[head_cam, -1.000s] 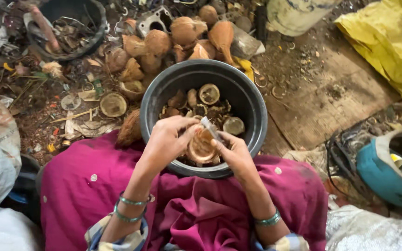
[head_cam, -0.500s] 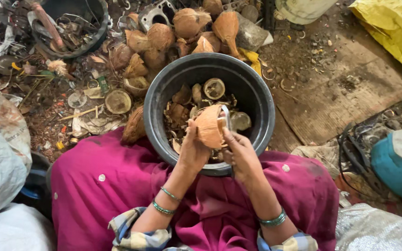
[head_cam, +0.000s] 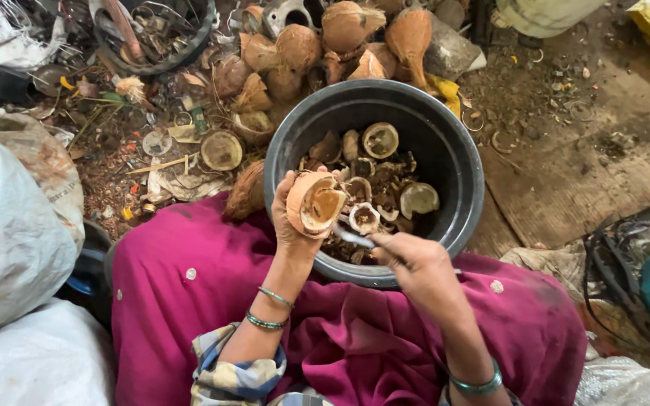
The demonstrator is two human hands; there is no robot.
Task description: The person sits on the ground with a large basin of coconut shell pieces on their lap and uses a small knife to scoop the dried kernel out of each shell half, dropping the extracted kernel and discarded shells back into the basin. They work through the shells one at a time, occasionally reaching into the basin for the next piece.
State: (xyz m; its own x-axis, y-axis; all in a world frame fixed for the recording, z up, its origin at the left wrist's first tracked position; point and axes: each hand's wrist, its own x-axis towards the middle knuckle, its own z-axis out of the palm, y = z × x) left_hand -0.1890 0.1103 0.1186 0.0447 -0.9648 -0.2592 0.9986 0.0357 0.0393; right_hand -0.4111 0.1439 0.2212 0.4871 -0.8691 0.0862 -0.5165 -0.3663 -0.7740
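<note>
Compared with half a second ago, the half coconut shell (head_cam: pixel 314 203) is now lifted clear of the right hand (head_cam: pixel 415 265) and tilted, its hollow facing right over the near rim of the black tub (head_cam: pixel 460 150); the blade (head_cam: pixel 351 237) has come out of the shell and lies low beside it, so the prying stroke appears finished. The left hand (head_cam: pixel 289 225) has its fingers curled round the shell's back, thumb on top. The right hand's fingers are closed round the blade's handle.

I count one black tub (head_cam: pixel 287 150), two bangles (head_cam: pixel 268 310) on my left wrist, one on my right.
</note>
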